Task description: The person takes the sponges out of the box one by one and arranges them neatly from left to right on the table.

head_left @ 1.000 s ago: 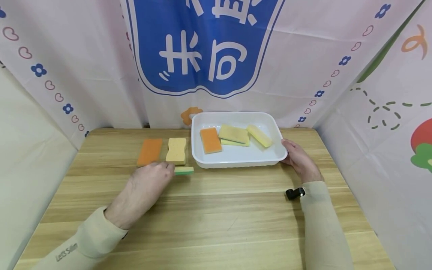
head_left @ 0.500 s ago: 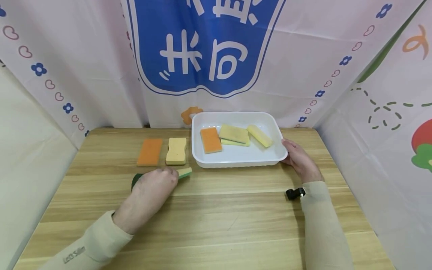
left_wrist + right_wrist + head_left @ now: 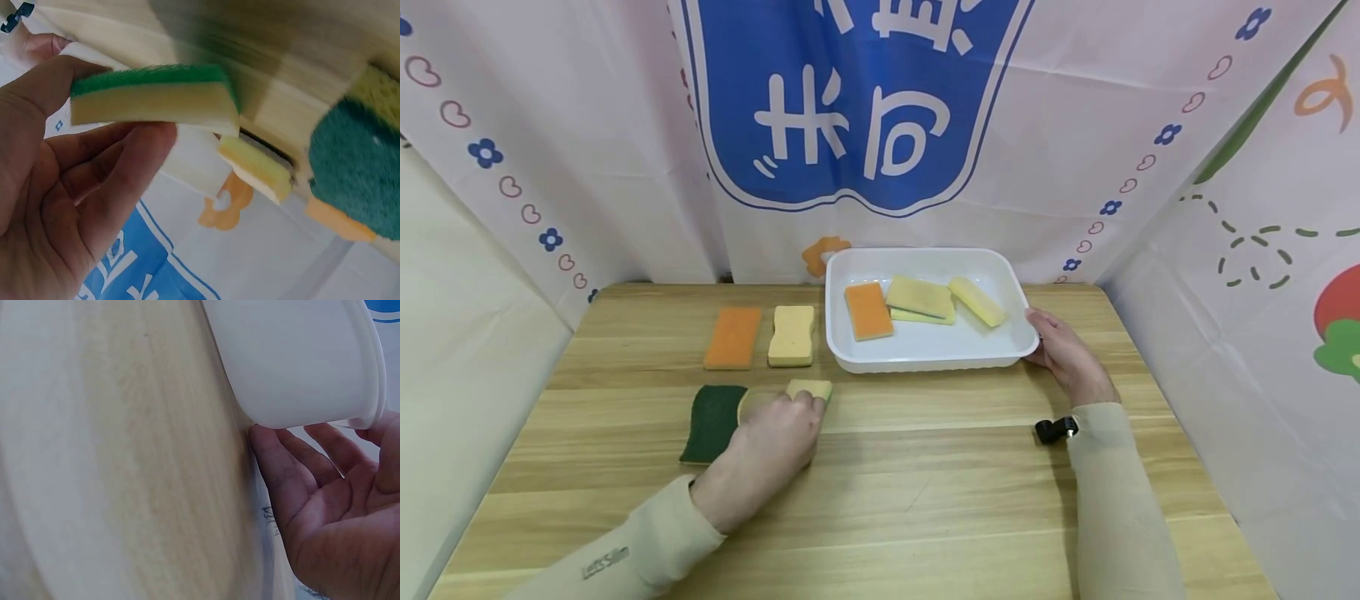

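My left hand [image 3: 775,437] pinches a sponge [image 3: 156,103] with a cream body and a green scouring layer, thumb on one side and fingers on the other. In the head view this sponge is in front of the tray's left end. A dark green scouring sponge [image 3: 713,421] lies left of the hand, and a yellowish piece [image 3: 752,402] beside it is partly covered by the hand. My right hand [image 3: 1070,354] holds the right end of a white plastic tray [image 3: 925,364], its thumb at the rim and its fingers against the outer wall [image 3: 300,369].
Inside the tray lie an orange sponge [image 3: 868,312], overlapping yellow sponges [image 3: 919,298] and a pale yellow one [image 3: 976,302]. Left of it on the wooden table [image 3: 880,500] are another orange sponge [image 3: 733,337] and a wavy-sided yellow sponge [image 3: 792,335]. A printed curtain [image 3: 625,167] hangs behind.
My left hand has moved right and nearer to me with the sponge, turning it so that its cream face shows. The dark green sponge has come into view. The right hand and tray stay put.
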